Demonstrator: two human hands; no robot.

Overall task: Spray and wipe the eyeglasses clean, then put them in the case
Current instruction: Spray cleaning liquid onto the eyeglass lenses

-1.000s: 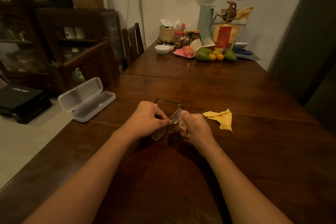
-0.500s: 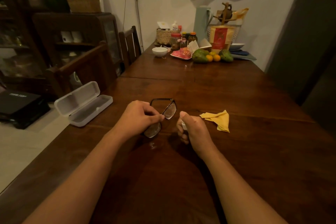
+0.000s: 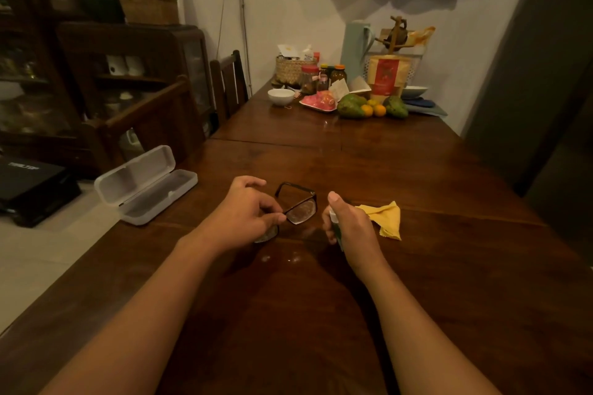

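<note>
The left hand (image 3: pixel 247 215) pinches the eyeglasses (image 3: pixel 296 207) at the frame between thumb and fingers, its grip closed on them, holding them just above the dark wooden worktop (image 3: pixel 417 176); the visible lens is misted with fine droplets; the other lens is mostly hidden behind the fingers; the right hand (image 3: pixel 351 226) has its grip wrapped around a small spray bottle (image 3: pixel 335 224), thumb up at its top, just beside the glasses; a crumpled yellow cloth (image 3: pixel 386 218) lies on the worktop just right of that hand; a white case (image 3: pixel 146 184) lies open near the left edge; two small wet spots (image 3: pixel 282 258) show on the wood below the glasses.
</note>
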